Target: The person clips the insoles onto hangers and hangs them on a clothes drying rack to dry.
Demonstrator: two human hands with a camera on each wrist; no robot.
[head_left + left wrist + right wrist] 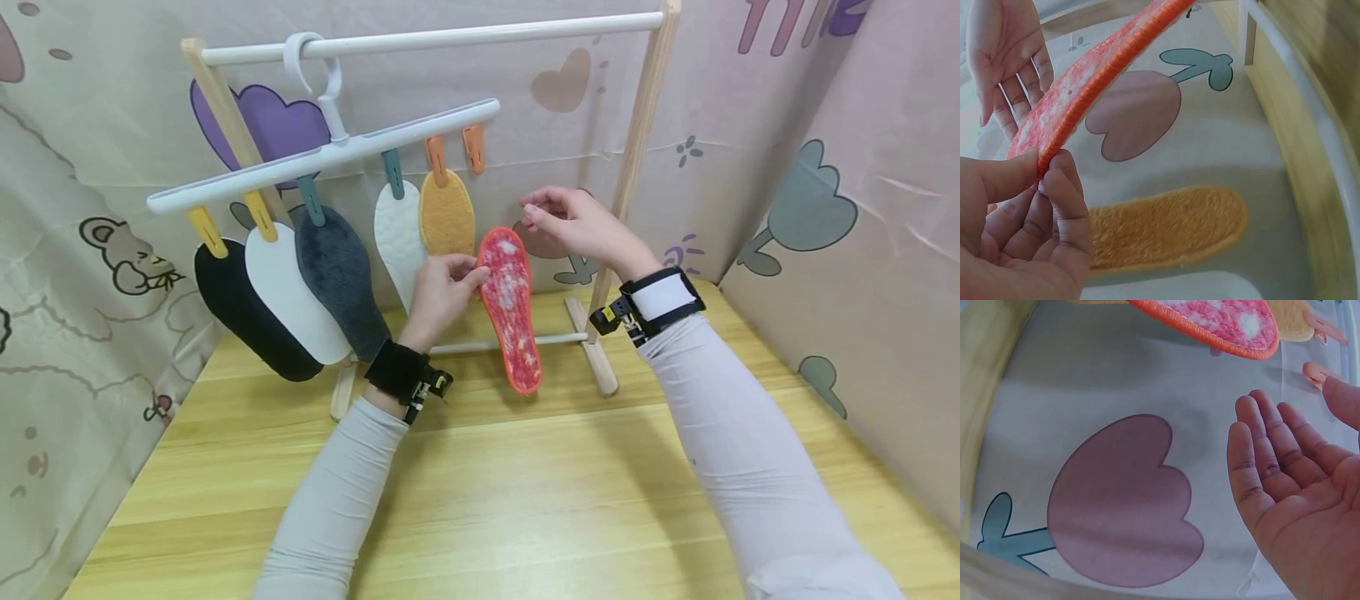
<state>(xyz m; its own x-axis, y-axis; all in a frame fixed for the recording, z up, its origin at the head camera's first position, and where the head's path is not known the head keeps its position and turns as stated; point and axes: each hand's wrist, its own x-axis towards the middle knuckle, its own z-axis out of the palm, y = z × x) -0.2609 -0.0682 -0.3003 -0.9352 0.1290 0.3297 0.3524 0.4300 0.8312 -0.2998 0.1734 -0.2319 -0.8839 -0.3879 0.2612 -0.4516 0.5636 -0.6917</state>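
My left hand (444,287) pinches the upper edge of a red-and-white speckled insole (512,307), held upright in front of the rack; in the left wrist view thumb and fingers (1054,187) clamp the insole's orange rim (1094,75). My right hand (570,221) hovers open to the right of the insole's top, fingers relaxed, holding nothing (1291,481). A white clip hanger (322,154) hangs from the rack's white rail (450,37). Its clips hold a black insole (251,312), a white one (296,292), a grey one (341,279), another white one (397,237) and an orange one (447,212). The rightmost orange clip (474,148) is empty.
The wooden rack's right post (637,150) stands just behind my right hand, with its feet (592,346) on the light wooden table (487,500). Cartoon-printed cloth walls (847,192) close in the back and both sides.
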